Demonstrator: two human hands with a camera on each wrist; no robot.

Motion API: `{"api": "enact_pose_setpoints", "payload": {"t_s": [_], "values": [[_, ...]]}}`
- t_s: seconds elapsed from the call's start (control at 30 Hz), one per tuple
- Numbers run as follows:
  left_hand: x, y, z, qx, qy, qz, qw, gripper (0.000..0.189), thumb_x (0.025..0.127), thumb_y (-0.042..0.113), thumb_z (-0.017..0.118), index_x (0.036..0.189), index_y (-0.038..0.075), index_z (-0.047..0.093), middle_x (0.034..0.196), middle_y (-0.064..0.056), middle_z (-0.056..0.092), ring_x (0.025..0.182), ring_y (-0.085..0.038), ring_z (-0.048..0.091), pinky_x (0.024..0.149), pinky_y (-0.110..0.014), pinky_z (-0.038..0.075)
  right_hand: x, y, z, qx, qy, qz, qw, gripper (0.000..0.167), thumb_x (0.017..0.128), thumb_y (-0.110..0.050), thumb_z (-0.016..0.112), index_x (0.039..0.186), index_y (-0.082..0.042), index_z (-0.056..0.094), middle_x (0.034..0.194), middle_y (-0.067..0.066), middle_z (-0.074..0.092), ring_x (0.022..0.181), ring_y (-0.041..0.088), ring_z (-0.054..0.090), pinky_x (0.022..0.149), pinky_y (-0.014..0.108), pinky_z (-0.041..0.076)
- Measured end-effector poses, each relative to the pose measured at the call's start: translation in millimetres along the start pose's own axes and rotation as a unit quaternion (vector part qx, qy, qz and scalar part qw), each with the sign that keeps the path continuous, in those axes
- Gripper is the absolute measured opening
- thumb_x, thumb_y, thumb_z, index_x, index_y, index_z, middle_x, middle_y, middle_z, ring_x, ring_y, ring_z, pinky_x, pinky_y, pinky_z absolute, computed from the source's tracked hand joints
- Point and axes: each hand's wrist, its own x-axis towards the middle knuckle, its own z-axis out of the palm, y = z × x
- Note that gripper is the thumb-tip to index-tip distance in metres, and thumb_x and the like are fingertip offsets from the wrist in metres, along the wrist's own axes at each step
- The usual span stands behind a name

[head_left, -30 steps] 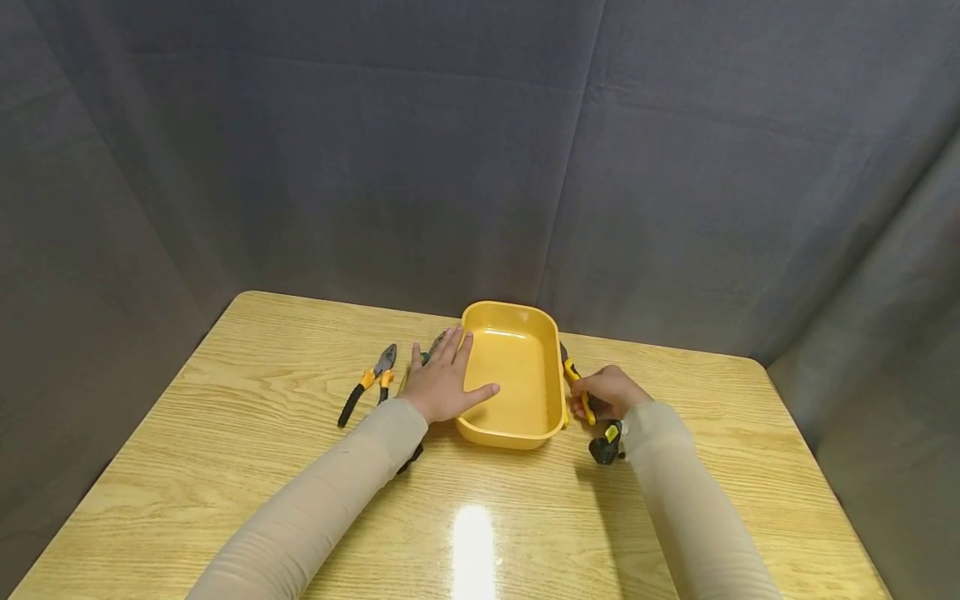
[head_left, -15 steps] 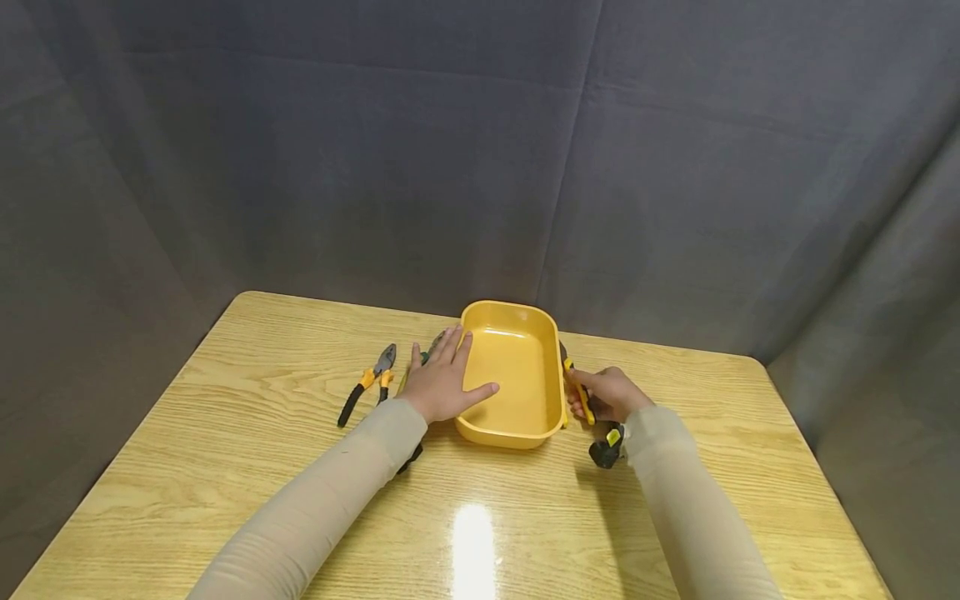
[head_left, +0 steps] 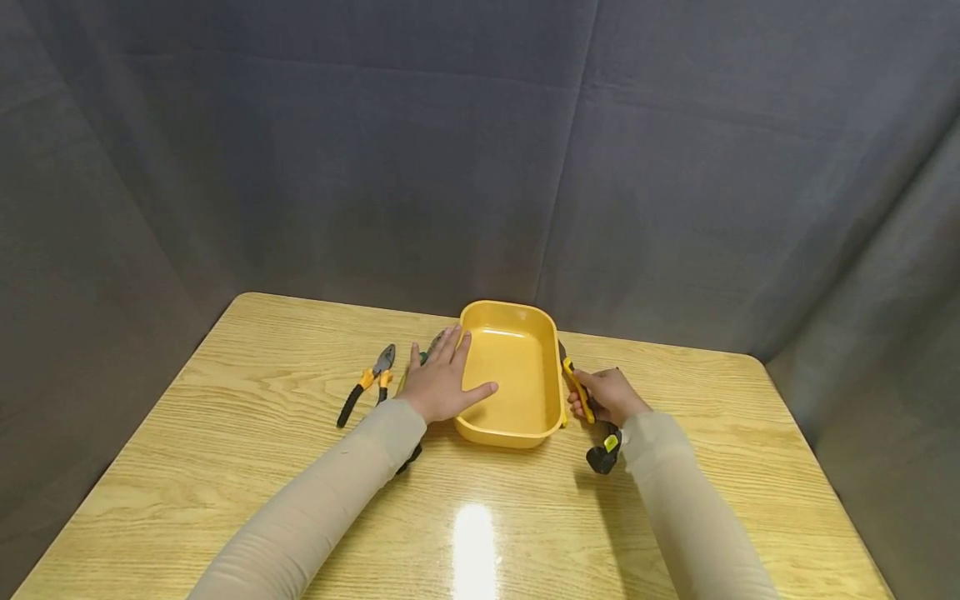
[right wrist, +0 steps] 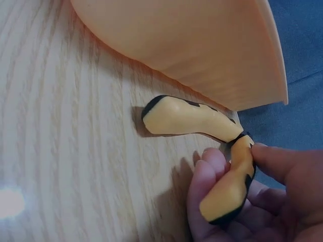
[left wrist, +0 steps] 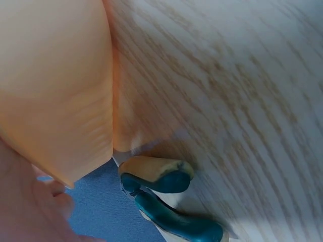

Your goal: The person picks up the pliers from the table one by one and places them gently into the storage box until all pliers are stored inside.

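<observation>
A yellow rectangular tray [head_left: 521, 379] stands near the far edge of the table. My left hand [head_left: 435, 390] lies over its left rim, fingers straight and spread, thumb reaching across the inside. Along the tray's right side are pliers [head_left: 579, 392] with yellow-and-black handles. My right hand [head_left: 611, 395] grips their outer handle [right wrist: 229, 194] between thumb and curled fingers, as the right wrist view shows. Their inner handle [right wrist: 186, 118] extends beside the tray wall, and the tray hides part of it from the head camera. Green-handled pliers [left wrist: 176, 212] lie at the tray's left, mostly behind my left hand.
Farther left, pliers with orange-and-black handles [head_left: 367, 379] lie spread on the wooden table [head_left: 247, 417]. A black wrist-worn camera [head_left: 603, 458] hangs below my right wrist. Grey curtains [head_left: 375, 167] rise behind the table and at both sides.
My right hand has turned slightly with the handle in its grip, and the wrist camera has swung a little toward me. My left hand and the tray look almost still.
</observation>
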Motion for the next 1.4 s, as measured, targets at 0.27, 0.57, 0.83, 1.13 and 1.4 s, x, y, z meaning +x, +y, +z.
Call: {"api": "enact_pose_setpoints", "payload": {"t_s": [0.27, 0.57, 0.83, 1.13, 1.4], "values": [[-0.4, 0.1, 0.2, 0.000, 0.000, 0.002, 1.0000, 0.103, 0.094, 0.079, 0.039, 0.164, 0.012, 0.005, 0.171, -0.007, -0.002, 0.157, -0.024, -0.003, 0.120, -0.065, -0.001, -0.9, 2.1, 2.4, -0.006, 0.013, -0.009, 0.9999, 0.040, 0.110, -0.022, 0.045, 0.118, 0.017, 0.054, 0.074, 0.006, 0.063, 0.059, 0.007, 0.059, 0.059, 0.021, 0.055], [-0.4, 0.7, 0.0, -0.003, 0.000, 0.001, 1.0000, 0.104, 0.094, 0.078, 0.039, 0.164, 0.009, 0.004, 0.171, -0.008, 0.000, 0.157, -0.025, -0.001, 0.120, -0.065, 0.000, 0.2, 2.7, 3.2, -0.020, 0.026, -0.024, 0.9992, 0.040, 0.111, -0.020, 0.044, 0.116, 0.018, 0.055, 0.073, 0.006, 0.063, 0.060, 0.008, 0.060, 0.060, 0.022, 0.055], [-1.4, 1.2, -2.6, 0.001, -0.005, -0.001, 1.0000, 0.105, 0.094, 0.078, 0.038, 0.164, 0.008, 0.003, 0.171, -0.007, -0.003, 0.157, -0.024, -0.003, 0.120, -0.065, -0.001, 1.6, 3.3, 5.2, -0.007, 0.026, -0.029, 0.9992, 0.040, 0.111, -0.017, 0.042, 0.120, 0.021, 0.051, 0.072, 0.005, 0.062, 0.059, 0.008, 0.060, 0.059, 0.021, 0.055], [-2.5, 2.2, -4.4, -0.006, -0.002, 0.000, 1.0000, 0.104, 0.095, 0.076, 0.040, 0.163, 0.007, 0.004, 0.171, -0.008, -0.001, 0.156, -0.024, -0.004, 0.120, -0.065, -0.002, 1.6, 3.4, 7.5, -0.001, 0.037, -0.027, 0.9989, 0.042, 0.111, -0.018, 0.041, 0.125, 0.021, 0.049, 0.071, 0.004, 0.062, 0.059, 0.007, 0.060, 0.058, 0.020, 0.054], [-3.4, 3.3, -4.8, -0.002, -0.001, 0.001, 1.0000, 0.104, 0.095, 0.077, 0.039, 0.163, 0.007, 0.004, 0.171, -0.008, -0.001, 0.156, -0.024, -0.003, 0.120, -0.064, -0.001, -0.1, 3.9, 7.4, -0.004, 0.045, -0.033, 0.9985, 0.039, 0.111, -0.020, 0.041, 0.118, 0.017, 0.052, 0.071, 0.003, 0.063, 0.059, 0.006, 0.060, 0.058, 0.020, 0.054]]}}
